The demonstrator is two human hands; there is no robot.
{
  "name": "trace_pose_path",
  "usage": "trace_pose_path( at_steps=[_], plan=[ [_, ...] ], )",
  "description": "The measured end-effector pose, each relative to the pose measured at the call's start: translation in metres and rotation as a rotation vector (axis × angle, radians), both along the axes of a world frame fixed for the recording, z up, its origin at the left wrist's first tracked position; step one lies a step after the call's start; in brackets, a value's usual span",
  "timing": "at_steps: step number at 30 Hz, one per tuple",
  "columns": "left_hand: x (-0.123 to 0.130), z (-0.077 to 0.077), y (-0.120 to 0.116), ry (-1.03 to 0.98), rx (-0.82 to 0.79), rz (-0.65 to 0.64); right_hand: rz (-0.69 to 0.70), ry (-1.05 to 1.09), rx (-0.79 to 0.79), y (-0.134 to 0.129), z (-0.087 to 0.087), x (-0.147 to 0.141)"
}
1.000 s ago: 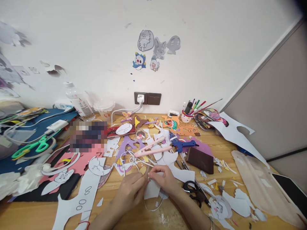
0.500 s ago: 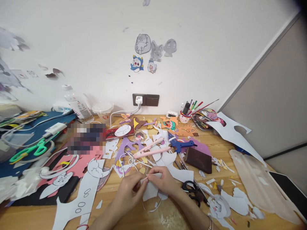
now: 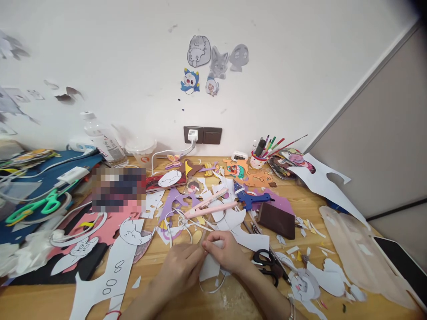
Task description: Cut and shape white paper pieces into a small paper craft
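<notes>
My left hand [image 3: 183, 267] and my right hand [image 3: 226, 252] meet fingertip to fingertip low in the middle of the view, both closed. A small white paper piece [image 3: 210, 268] shows between them, pinched at its upper edge. The left fingers curl inward, and the thumb is mostly hidden behind the back of the hand. On the right hand, thumb and index finger press together at the paper's top. Under the paper a thin white strip [image 3: 213, 291] curves over the table. Black-handled scissors [image 3: 263, 258] lie right beside my right wrist.
Beyond my hands lie a pink flat-iron-like tool [image 3: 210, 206], a blue glue gun [image 3: 255, 199] and a dark brown box [image 3: 276, 221]. Paper scraps cover much of the wooden table. Green scissors [image 3: 50, 202] and a cut white sheet [image 3: 115, 271] are on the left; a pen cup [image 3: 258, 160] stands behind.
My left hand has turned over slightly, so its thumb is now less visible. The right hand keeps its pinch nearly in place. The camera view has shifted a little.
</notes>
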State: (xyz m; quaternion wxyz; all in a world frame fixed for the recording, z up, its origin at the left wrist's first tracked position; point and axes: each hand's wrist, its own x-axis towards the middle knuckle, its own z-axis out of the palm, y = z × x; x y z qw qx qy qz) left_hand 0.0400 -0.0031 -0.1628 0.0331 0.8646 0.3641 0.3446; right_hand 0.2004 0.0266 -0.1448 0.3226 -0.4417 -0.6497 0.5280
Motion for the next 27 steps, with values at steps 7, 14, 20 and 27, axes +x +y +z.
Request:
trace_pose_path(
  at_steps=[7,14,20,27],
  plan=[
    [-0.003,0.006,0.007,0.042,0.145,-0.056,-0.073,0.004,-0.030,-0.001,0.001,-0.005],
    [-0.001,0.005,0.005,-0.062,0.075,0.002,-0.074,0.095,-0.152,0.000,0.001,-0.003],
    [0.001,0.008,0.000,-0.200,-0.196,0.123,-0.065,0.210,-0.253,0.003,-0.003,0.002],
    [-0.004,0.013,0.001,-0.505,-0.418,0.323,0.047,0.328,-0.187,-0.001,-0.002,-0.004]
  ],
)
